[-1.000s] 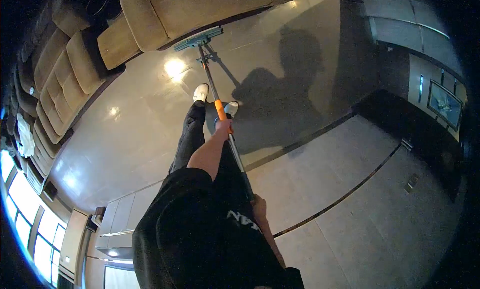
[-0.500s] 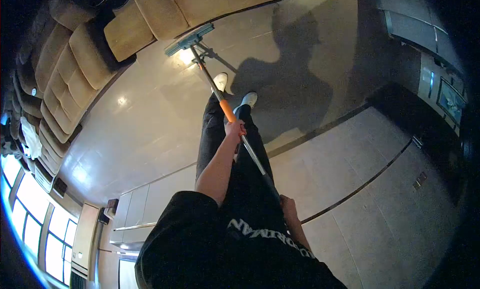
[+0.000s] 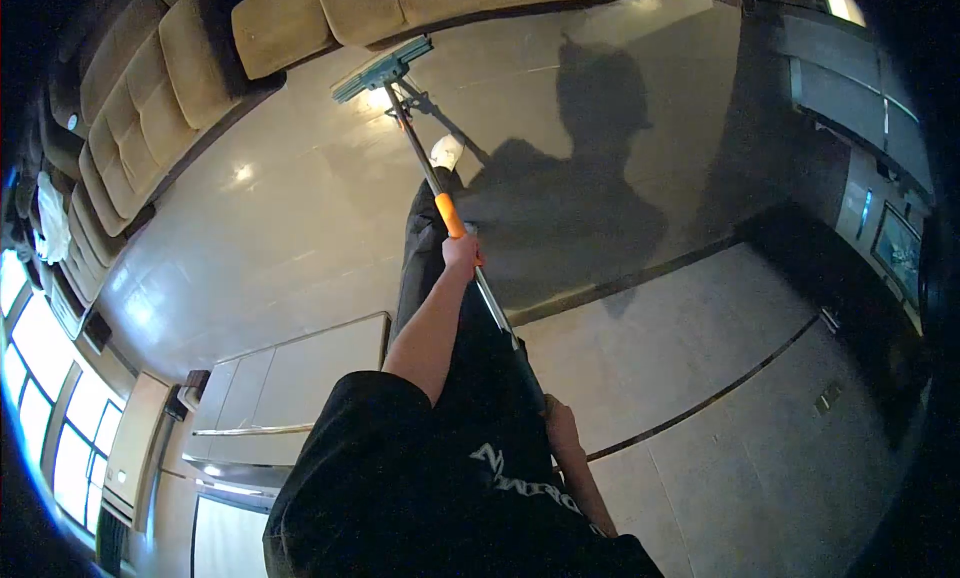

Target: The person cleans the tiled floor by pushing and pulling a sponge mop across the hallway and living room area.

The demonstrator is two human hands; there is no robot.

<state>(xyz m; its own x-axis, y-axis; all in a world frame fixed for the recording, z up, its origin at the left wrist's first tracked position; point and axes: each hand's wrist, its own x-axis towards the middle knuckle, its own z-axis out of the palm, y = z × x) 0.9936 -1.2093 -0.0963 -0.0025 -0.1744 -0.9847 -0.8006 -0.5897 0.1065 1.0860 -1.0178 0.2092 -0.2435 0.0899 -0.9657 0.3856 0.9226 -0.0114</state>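
Note:
My left hand [image 3: 461,253] is closed around the metal pole of a mop [image 3: 489,300], just below its orange sleeve [image 3: 449,215]. Lower down, by my waist, my right hand [image 3: 562,424] wraps the dark end section of the same pole; its fingers are partly hidden. At the far end, the wide blue-grey mop head [image 3: 384,71] is at the floor close to the sofa's front edge. Whether it presses flat on the floor, I cannot tell. One white shoe [image 3: 447,152] shows beside the pole.
Brown sofas [image 3: 285,26] line the top and left. Shiny floor [image 3: 270,238] carries my shadow. A pale cabinet [image 3: 255,393] stands lower left, near bright windows [image 3: 60,398]. A dark strip [image 3: 700,403] crosses the lighter tiles at right. A framed picture [image 3: 896,243] is at far right.
My view has shifted, and the sofas and cabinet sit differently in it. The mop head is slightly higher in view, closer to the sofa. The second shoe is now hidden. Both hands keep their grip.

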